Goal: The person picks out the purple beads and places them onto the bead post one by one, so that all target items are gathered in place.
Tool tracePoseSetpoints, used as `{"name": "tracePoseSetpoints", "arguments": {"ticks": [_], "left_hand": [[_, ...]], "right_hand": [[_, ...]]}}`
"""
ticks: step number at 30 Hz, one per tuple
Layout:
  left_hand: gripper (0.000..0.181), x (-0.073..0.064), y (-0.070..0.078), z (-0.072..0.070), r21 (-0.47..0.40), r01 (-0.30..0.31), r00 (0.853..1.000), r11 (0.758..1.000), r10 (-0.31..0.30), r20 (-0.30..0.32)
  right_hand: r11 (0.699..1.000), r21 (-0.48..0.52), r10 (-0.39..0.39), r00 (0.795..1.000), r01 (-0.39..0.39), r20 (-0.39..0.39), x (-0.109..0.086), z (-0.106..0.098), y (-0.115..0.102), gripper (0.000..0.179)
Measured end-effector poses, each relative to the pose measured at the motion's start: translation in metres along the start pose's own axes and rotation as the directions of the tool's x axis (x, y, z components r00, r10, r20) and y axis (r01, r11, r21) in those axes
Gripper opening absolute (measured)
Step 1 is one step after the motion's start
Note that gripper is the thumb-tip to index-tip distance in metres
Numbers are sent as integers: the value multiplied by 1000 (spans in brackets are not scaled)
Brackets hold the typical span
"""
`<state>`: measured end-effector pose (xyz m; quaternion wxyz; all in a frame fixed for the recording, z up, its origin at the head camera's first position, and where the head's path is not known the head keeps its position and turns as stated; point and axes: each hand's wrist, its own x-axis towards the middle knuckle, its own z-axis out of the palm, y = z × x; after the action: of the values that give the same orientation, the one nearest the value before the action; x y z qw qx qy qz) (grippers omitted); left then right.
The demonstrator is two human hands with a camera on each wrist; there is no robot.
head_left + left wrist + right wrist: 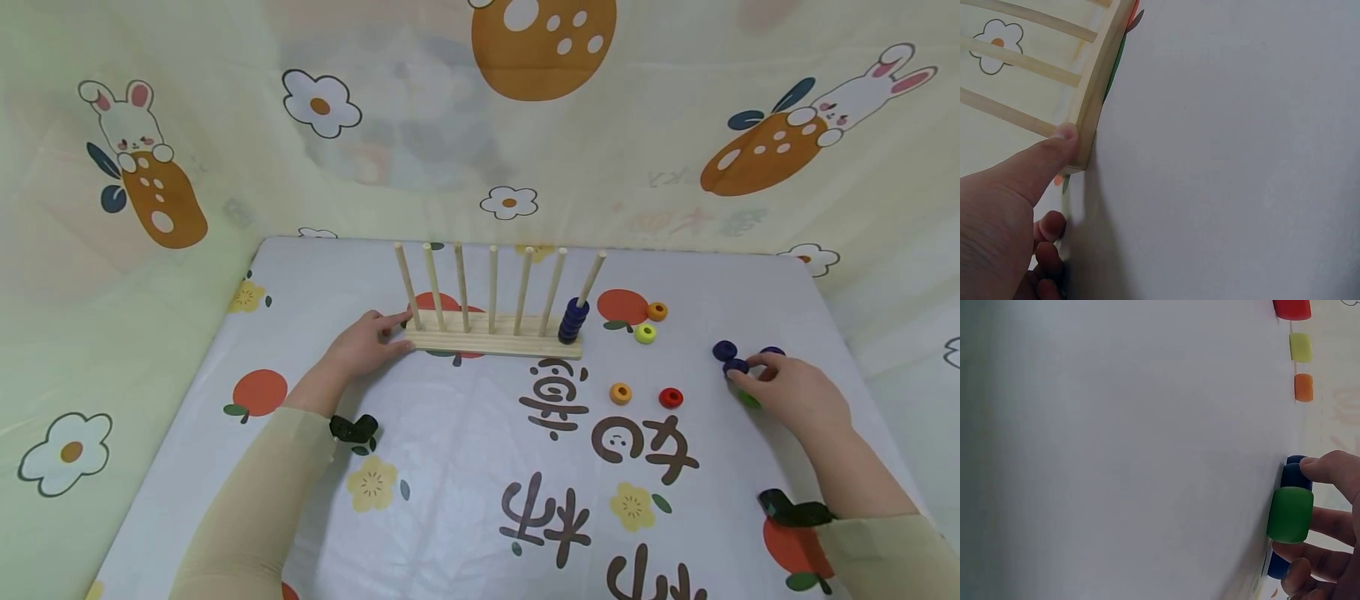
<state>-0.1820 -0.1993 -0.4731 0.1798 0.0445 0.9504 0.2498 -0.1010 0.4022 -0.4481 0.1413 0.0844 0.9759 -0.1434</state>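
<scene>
A wooden rack [487, 342] with several upright pegs stands at the table's far middle. Several dark blue beads [573, 320] are stacked on its rightmost peg. My left hand [362, 343] holds the rack's left end, the thumb pressing the base [1090, 100] in the left wrist view. To the right, my right hand [806, 402] pinches a dark blue bead [735, 366] at the table surface. Another dark blue bead [724, 350] lies just beyond, and one more [772, 352] shows behind the fingers. A green bead [1290, 514] sits beside that hand, partly hidden in the head view.
Between rack and right hand lie an orange bead [657, 311], a yellow-green bead [646, 333], another orange bead [620, 393] and a red bead [671, 397]. A printed cloth [435, 417] covers the table, and patterned curtains [420, 158] hang behind it.
</scene>
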Motion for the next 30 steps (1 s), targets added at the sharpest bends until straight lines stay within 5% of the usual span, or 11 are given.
{"name": "tracePoseSetpoints", "arguments": {"ticks": [30], "left_hand": [[66, -1, 1, 0, 5, -12, 1000, 1000, 12, -2]], "right_hand": [[998, 28, -46, 998, 47, -48, -7, -12, -18, 64]]}}
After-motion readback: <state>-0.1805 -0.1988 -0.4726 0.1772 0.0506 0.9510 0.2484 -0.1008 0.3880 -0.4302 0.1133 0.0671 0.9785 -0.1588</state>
